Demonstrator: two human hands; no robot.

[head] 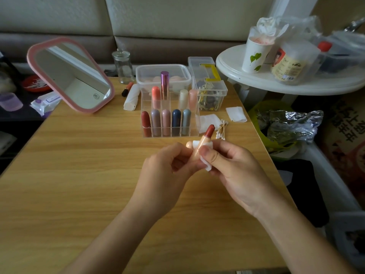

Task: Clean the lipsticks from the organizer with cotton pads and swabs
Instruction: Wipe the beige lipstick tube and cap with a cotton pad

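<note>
Lipstick: the open peach lipstick (204,142) is up above the table (79,175), tilted, red-brown tip pointing up and right.
Left hand: the left hand (167,171) has its fingers curled, pinching the tube's lower end.
Right hand: the right hand (233,171) wraps a white cotton pad (206,166) round the tube, thumb pressing on top.
Organizer: the clear organizer (194,123) stands beyond the hands, with five capped lipsticks in front and four behind.
Swabs: the cotton swabs (221,129) lie just right of it, beside spare pads (209,119).
Mirror: a pink-framed mirror (71,76) leans at far left.
</note>
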